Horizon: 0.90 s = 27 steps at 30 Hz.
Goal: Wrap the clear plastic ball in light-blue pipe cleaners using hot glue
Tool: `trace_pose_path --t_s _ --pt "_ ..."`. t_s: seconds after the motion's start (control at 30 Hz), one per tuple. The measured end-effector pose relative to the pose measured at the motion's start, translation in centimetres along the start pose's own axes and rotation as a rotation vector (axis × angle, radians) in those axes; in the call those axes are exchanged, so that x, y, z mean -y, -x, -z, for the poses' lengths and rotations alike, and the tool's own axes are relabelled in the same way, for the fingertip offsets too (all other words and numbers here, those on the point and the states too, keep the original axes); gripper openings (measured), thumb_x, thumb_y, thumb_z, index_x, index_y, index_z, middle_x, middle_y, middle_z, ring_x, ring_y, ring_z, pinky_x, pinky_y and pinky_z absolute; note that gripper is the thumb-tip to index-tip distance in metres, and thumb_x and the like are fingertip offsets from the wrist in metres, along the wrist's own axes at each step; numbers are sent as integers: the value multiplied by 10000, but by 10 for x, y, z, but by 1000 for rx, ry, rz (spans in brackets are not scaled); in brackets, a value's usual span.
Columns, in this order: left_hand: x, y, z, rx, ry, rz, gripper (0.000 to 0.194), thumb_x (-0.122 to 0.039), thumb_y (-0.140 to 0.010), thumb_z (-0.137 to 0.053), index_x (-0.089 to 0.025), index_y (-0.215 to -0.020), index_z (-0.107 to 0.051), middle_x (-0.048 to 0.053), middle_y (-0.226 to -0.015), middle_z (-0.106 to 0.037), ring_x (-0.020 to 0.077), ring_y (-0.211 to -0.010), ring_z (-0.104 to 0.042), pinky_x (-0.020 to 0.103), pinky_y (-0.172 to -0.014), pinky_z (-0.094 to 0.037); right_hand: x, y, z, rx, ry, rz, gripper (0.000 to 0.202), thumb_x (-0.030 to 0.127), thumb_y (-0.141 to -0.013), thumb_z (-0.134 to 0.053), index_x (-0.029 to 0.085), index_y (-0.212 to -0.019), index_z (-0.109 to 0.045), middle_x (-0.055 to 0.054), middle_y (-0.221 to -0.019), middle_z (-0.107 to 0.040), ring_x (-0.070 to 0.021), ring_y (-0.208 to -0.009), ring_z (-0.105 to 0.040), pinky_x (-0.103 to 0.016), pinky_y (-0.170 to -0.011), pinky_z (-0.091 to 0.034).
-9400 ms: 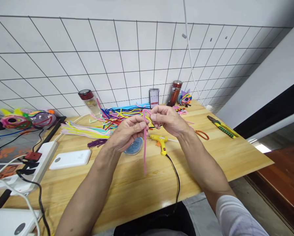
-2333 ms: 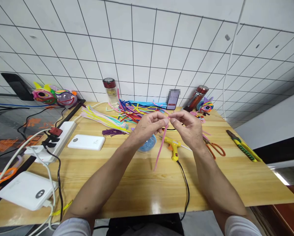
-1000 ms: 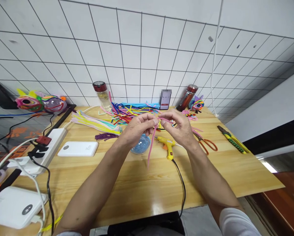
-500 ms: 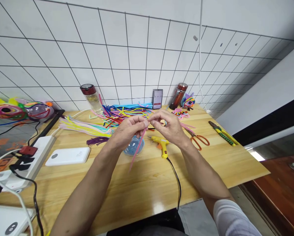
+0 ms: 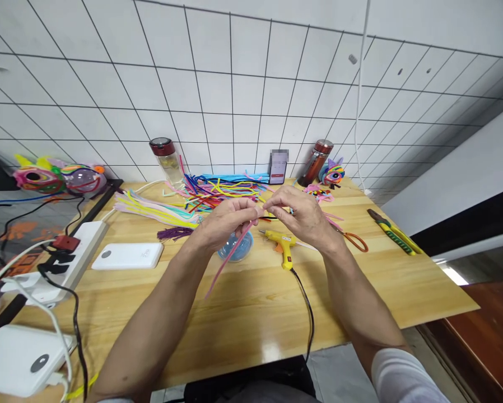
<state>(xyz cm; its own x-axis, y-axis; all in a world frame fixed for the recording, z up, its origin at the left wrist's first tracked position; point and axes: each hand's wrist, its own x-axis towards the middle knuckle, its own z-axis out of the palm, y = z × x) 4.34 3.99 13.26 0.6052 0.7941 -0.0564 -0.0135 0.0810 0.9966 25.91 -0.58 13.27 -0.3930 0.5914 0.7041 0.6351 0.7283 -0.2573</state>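
My left hand point(image 5: 230, 219) pinches a pink pipe cleaner point(image 5: 228, 262), whose long end hangs down toward the lower left. Close beside it, my right hand point(image 5: 296, 211) has its thumb and forefinger pressed together near the left fingertips; whatever lies between them is too small to make out. Under the left hand is a clear bowl with a bluish look point(image 5: 237, 249), partly covered by the pipe cleaner. A yellow glue gun point(image 5: 284, 245) lies on the table just below the right hand, its black cord running to the front edge.
Coloured pipe cleaners point(image 5: 218, 190) lie in a pile behind the hands, near a glass bottle point(image 5: 167, 162), a phone point(image 5: 278, 168) and a red flask point(image 5: 316, 162). Scissors point(image 5: 355, 240) and pliers point(image 5: 394, 234) are at right; a power bank point(image 5: 127, 256) and power strip point(image 5: 77, 252) at left.
The view has shifted, so the table's objects appear farther right. The pink pipe cleaner's free end has swung to the left. Both hands remain close together.
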Motion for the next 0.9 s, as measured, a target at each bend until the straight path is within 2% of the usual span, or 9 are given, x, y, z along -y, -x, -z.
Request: trace_pose_path --t_s 0.23,0.43,0.67,0.9 --pt "-1 1 0 38 36 7 365 -465 -681 -872 -172 -653 -655 -33 -548 -550 56 -448 -420 176 -434 -323 -1 -1 0 -35 -63 -30 123 184 -1051 -644 245 -1007 -741 -27 -884 -727 -200 -859 -667 -365 -814 -524" --pt "-3 1 -1 21 76 -28 375 -445 -656 -897 -182 -635 -630 -43 -549 -545 51 -446 -420 182 -432 -310 -1 -1 0 -71 -85 -49 117 178 -1036 -668 243 -1077 -757 -29 -917 -737 -200 -887 -681 -360 -813 -528" --pt "-3 1 -1 62 139 8 386 -433 -688 -925 -165 -703 -647 -36 -588 -579 49 -456 -442 164 -429 -350 3 -2 -5 -91 -67 -42 124 156 -1014 -678 242 -1005 -766 -19 -879 -741 -194 -857 -674 -367 -823 -522" --pt "-5 2 2 111 285 16 437 -434 -664 -999 -139 -741 -686 -18 -688 -636 48 -503 -498 156 -446 -407 7 -4 -5 -115 -74 -104 122 171 -1008 -680 245 -964 -765 -26 -861 -735 -199 -839 -671 -361 -785 -535"
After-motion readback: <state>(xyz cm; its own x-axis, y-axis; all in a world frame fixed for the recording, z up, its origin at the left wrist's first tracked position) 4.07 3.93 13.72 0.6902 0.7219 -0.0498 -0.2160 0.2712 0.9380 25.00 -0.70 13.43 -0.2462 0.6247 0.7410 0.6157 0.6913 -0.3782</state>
